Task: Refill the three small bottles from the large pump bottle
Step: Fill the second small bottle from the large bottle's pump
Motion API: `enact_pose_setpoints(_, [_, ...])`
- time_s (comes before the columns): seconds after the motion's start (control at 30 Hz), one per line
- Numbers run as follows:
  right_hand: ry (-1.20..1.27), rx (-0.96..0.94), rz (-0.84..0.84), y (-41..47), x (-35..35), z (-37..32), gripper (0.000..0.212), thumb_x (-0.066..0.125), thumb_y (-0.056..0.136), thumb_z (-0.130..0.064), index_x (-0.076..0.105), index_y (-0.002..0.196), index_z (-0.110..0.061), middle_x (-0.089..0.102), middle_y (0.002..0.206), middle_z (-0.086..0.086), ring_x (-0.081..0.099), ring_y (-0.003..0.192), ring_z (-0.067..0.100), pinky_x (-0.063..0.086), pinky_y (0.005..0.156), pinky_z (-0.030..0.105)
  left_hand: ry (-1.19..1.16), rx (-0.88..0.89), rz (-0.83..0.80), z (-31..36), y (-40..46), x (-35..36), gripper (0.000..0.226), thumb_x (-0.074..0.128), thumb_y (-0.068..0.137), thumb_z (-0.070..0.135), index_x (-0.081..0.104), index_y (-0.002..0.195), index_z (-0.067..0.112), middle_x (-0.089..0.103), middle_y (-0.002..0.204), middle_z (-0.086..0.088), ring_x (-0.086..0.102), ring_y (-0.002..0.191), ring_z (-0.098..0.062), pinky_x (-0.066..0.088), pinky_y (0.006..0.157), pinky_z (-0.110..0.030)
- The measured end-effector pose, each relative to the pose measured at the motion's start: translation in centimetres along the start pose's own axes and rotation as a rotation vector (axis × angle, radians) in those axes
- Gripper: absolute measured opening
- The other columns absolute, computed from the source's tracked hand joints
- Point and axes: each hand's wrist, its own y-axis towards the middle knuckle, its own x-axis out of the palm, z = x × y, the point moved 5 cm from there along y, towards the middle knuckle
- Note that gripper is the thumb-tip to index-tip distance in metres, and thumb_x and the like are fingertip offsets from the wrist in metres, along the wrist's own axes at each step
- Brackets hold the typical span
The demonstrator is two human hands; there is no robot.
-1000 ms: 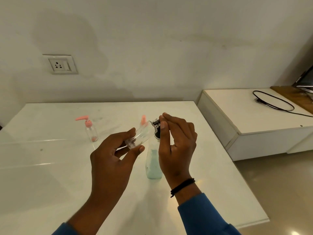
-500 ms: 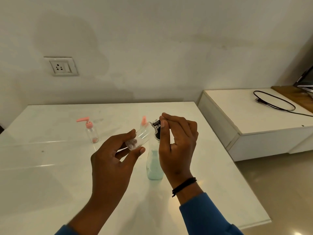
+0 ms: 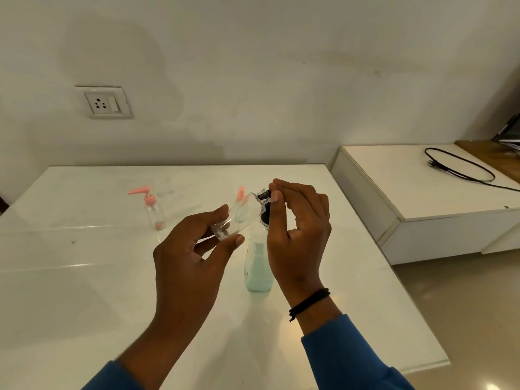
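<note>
A white table [image 3: 84, 277] is seen against a pale wall. On it, the large pump bottle [image 3: 259, 266] stands upright between the two hands, holding pale green liquid in its lower part. Its black pump head [image 3: 264, 197] is pinched by the thumb and curled fingers of the right hand [image 3: 298, 235]. A clear small bottle [image 3: 239, 218], uncapped and tilted with its mouth at the pump head, is gripped near its base by the left hand [image 3: 194, 257]; little or nothing can be seen inside it. A second small bottle [image 3: 154, 211] with a pink pump stands well to the left, a pink trace at its bottom. A third bottle's pink top [image 3: 240, 194] shows behind the tilted one. Against the earlier frames, hands and bottles are placed almost unchanged.
</note>
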Motion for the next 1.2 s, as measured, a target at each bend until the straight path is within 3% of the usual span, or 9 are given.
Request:
enact_pose_setpoints(0.57, [0.048, -0.001, -0.004, -0.4, 0.0, 0.2, 0.025, 0.053, 0.100, -0.018, 0.076, 0.105, -0.011, 0.074, 0.108, -0.002, 0.065, 0.097, 0.016, 0.050, 0.078, 0.043, 0.010, -0.007, -0.004, 0.0, -0.1, 0.0, 0.043, 0.082, 0.078, 0.018, 0.071, 0.119, 0.019, 0.074, 0.112, 0.006, 0.072, 0.102, -0.011, 0.054, 0.086, -0.012])
enact_pose_setpoints(0.83, [0.046, 0.016, -0.007, -1.1, 0.3, 0.8, 0.026, 0.053, 0.102, -0.020, 0.075, 0.110, -0.011, 0.073, 0.114, -0.001, 0.062, 0.104, 0.007, 0.052, 0.083, 0.042, -0.021, -0.027, -0.001, -0.3, -0.2, 0.0, 0.043, 0.083, 0.078, 0.014, 0.072, 0.119, 0.019, 0.075, 0.110, 0.004, 0.072, 0.102, -0.015, 0.059, 0.088, -0.025])
enact_pose_setpoints(1.0, [0.033, -0.019, -0.004, -0.4, 0.2, -0.1, 0.025, 0.053, 0.101, -0.018, 0.076, 0.105, -0.012, 0.074, 0.109, -0.003, 0.062, 0.097, 0.013, 0.049, 0.078, 0.042, -0.027, -0.027, 0.006, -0.3, 0.0, 0.0, 0.043, 0.083, 0.077, 0.013, 0.072, 0.119, 0.018, 0.075, 0.110, 0.005, 0.072, 0.102, -0.014, 0.058, 0.088, -0.024])
enact_pose_setpoints(1.2, [0.047, 0.013, -0.027, -1.2, 0.4, 0.8, 0.026, 0.052, 0.102, -0.019, 0.074, 0.113, -0.012, 0.073, 0.117, -0.002, 0.065, 0.103, 0.018, 0.051, 0.082, 0.042, -0.003, -0.026, 0.007, -0.2, -0.1, 0.0, 0.043, 0.083, 0.077, 0.017, 0.071, 0.119, 0.022, 0.074, 0.111, 0.006, 0.073, 0.101, -0.013, 0.058, 0.088, -0.022])
